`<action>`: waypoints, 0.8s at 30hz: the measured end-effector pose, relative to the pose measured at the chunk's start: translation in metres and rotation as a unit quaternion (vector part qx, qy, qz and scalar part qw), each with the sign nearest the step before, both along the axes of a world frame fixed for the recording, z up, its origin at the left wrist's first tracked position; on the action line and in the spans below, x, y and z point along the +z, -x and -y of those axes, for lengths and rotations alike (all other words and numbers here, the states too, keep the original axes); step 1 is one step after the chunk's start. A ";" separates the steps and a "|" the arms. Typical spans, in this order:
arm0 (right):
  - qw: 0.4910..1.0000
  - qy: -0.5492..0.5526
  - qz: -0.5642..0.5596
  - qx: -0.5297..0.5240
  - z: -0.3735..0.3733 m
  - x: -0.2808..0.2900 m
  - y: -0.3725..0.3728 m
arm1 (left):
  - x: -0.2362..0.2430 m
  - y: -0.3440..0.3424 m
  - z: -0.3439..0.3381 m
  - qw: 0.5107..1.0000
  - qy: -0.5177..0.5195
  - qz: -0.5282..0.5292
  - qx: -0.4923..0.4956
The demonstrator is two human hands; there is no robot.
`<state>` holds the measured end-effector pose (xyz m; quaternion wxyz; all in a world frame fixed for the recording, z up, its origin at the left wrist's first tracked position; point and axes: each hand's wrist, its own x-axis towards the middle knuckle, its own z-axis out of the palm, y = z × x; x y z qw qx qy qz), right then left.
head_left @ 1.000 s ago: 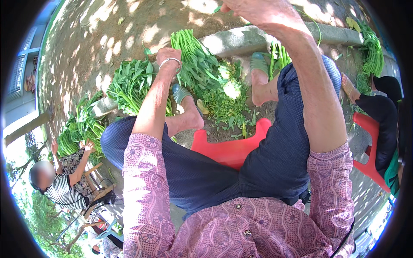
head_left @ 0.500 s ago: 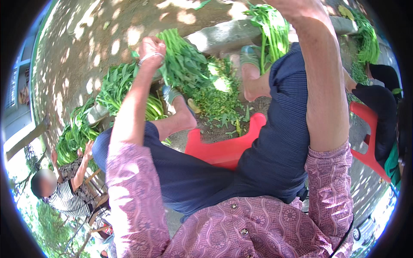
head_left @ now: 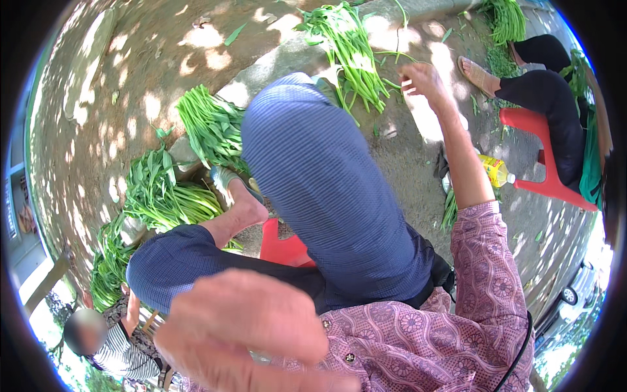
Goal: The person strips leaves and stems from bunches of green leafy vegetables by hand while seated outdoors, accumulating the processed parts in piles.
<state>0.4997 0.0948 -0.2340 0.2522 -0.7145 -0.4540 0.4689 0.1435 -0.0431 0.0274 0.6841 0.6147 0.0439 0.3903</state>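
Observation:
My left hand (head_left: 245, 320) is large and smeared by motion, close in front of my lap. Its fingers are partly folded, but I cannot tell whether it holds anything. Beyond my right knee, my right hand (head_left: 423, 81) has curled fingers, low over the ground. Thin green stalks (head_left: 392, 53) run up to its fingertips; what it pinches is too small to make out. Left of that hand lies a loose bunch of long-stemmed leafy greens (head_left: 349, 55). Another bunch of greens (head_left: 210, 124) rests beyond my left foot, away from both hands.
More greens (head_left: 166, 189) lie at left, near a person in a striped top (head_left: 134, 349). Under me is a red plastic stool (head_left: 281, 245). At right are a yellow-labelled bottle (head_left: 494, 170) and another person's leg (head_left: 545, 91) beside a second red stool (head_left: 545, 147). A stone kerb (head_left: 274, 65) crosses behind.
The view has swung right, bringing the bottle in. My left hand has left the bunch at far left and come back near my chest. My right hand is now wholly visible, lower and nearer.

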 end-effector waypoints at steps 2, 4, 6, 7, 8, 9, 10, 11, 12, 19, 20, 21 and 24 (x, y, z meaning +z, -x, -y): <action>0.999 0.036 -0.012 0.033 0.017 -0.025 0.002 | 0.014 0.000 0.015 1.000 0.002 0.030 0.003; 0.995 0.083 0.042 0.023 0.031 -0.052 -0.007 | 0.002 -0.009 0.029 0.995 0.004 0.098 0.024; 0.995 0.092 0.026 0.006 0.038 -0.064 -0.006 | -0.005 -0.016 0.027 0.990 -0.012 0.142 0.009; 0.995 0.087 0.046 0.006 0.038 -0.077 -0.008 | -0.009 -0.016 0.017 0.987 -0.027 0.153 -0.028; 0.995 0.081 0.054 0.022 0.037 -0.082 -0.001 | -0.010 -0.015 0.013 0.987 -0.034 0.150 -0.039; 0.993 0.078 0.070 0.048 0.031 -0.086 0.006 | -0.010 -0.014 0.010 0.987 -0.042 0.147 -0.049; 0.991 0.078 0.089 0.068 0.029 -0.092 0.007 | -0.011 -0.012 0.009 0.989 -0.039 0.138 -0.042; 0.990 0.065 0.094 0.077 0.026 -0.090 0.018 | -0.013 -0.010 0.008 0.990 -0.041 0.130 -0.036; 0.990 0.053 0.100 0.086 0.023 -0.087 0.029 | -0.014 -0.008 0.008 0.991 -0.043 0.122 -0.030; 0.992 -0.005 0.090 0.090 0.003 -0.086 0.067 | -0.027 -0.002 -0.006 0.991 -0.067 0.114 -0.036; 0.991 -0.002 0.095 0.090 0.001 -0.087 0.067 | -0.029 -0.001 -0.007 0.990 -0.073 0.112 -0.041; 0.991 0.001 0.094 0.094 -0.002 -0.087 0.065 | -0.031 -0.001 -0.009 0.990 -0.078 0.111 -0.046; 0.991 0.010 0.093 0.095 -0.006 -0.095 0.061 | -0.035 0.005 -0.015 0.993 -0.071 0.078 -0.055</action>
